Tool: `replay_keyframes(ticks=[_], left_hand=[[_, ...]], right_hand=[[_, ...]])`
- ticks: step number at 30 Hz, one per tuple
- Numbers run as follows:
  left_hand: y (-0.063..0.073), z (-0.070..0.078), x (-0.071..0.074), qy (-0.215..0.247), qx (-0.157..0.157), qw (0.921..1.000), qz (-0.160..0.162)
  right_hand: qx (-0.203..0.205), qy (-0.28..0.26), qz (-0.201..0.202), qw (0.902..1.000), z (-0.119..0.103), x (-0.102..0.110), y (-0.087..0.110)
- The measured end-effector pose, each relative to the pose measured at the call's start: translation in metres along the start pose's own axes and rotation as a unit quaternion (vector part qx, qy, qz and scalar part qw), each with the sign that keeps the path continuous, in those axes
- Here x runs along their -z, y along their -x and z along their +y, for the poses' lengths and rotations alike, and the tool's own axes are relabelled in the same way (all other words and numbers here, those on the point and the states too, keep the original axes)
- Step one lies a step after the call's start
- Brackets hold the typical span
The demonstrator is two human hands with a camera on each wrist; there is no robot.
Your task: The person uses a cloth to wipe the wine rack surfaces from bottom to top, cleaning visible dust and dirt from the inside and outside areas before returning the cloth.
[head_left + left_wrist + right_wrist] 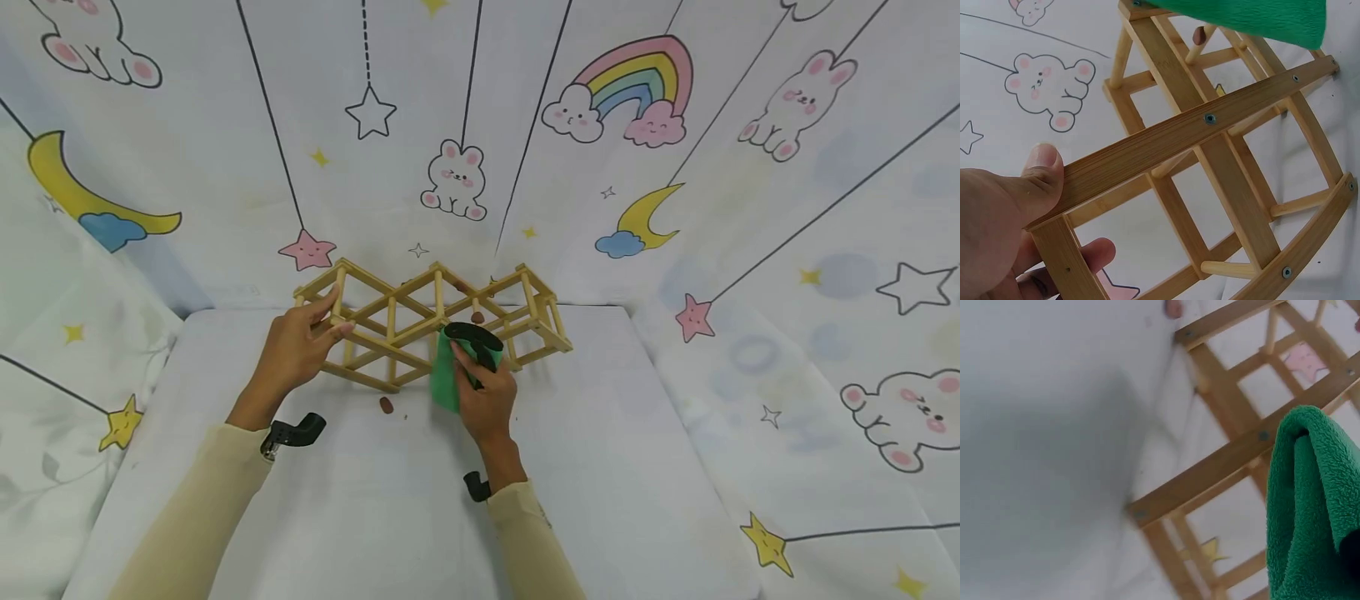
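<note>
Your left hand (pixel 296 346) is gripping the sideways-running wooden rack (pixel 440 293) by its left end; your right hand (pixel 489 400) is holding green cloth (pixel 446 385) near mid-length.

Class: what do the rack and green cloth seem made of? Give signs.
The rack: seemingly wood, possibly bamboo, smooth and pale; fine grain runs along its slats. Its round fasteners, grey and glinting, are likely metal. The green cloth: probably terry or microfibre, matt; its surface looks fuzzy.

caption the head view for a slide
Left hand grips a wooden rack while the right hand holds a green cloth.
</note>
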State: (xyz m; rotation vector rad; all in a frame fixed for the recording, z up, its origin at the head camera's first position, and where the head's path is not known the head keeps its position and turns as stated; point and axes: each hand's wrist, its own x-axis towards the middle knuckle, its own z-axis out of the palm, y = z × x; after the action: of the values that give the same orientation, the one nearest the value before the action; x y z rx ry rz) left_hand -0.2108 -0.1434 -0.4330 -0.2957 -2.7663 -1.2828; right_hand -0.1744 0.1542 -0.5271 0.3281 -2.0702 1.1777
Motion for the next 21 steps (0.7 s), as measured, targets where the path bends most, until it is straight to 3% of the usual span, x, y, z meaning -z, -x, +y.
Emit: replay_keyframes(ticks=[6,13,18,21], left_hand=[[-0.002,0.002,0.002,-0.004,-0.015,0.9999,0.006],[0.0,0.001,0.002,-0.002,-0.005,1.0,0.006],[0.001,0.0,0.001,-0.001,0.005,1.0,0.006],[0.0,0.001,-0.001,0.004,0.007,1.0,0.0]], right_hand=[[-0.098,0.044,0.049,0.993,0.037,0.022,0.024],[-0.265,0.091,0.05,0.9587,0.065,0.044,0.047],[-0.284,0.065,-0.03,0.9561,0.065,0.043,0.055],[-0.287,0.054,-0.022,0.9562,0.065,0.039,0.056]])
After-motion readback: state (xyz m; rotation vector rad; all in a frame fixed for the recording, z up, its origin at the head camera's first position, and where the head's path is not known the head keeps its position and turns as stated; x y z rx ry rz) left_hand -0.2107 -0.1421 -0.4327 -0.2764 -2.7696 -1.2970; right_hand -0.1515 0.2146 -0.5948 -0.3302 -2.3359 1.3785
